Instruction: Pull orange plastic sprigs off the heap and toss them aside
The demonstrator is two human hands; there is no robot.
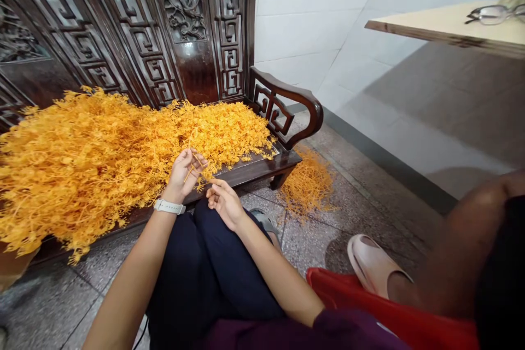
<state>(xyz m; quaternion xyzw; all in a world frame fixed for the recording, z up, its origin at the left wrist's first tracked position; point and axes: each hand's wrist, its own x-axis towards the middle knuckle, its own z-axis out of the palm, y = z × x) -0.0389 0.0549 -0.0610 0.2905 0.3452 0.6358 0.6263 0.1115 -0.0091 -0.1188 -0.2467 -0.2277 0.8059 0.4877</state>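
Note:
A big heap of orange plastic sprigs (90,153) covers the seat of a dark carved wooden bench (262,167). My left hand (184,174), with a white watch (169,206) on its wrist, is closed on a thin orange sprig (196,163) at the heap's front edge. My right hand (223,203) hovers just right of it over my dark-trousered knees, fingers pinched on the sprig's lower end.
A smaller pile of orange sprigs (307,183) lies on the speckled floor beside the bench leg. Another person's leg and pale slipper (371,262) rest at the right, over a red plastic stool (394,314). Glasses (494,13) lie on a light tabletop at the upper right.

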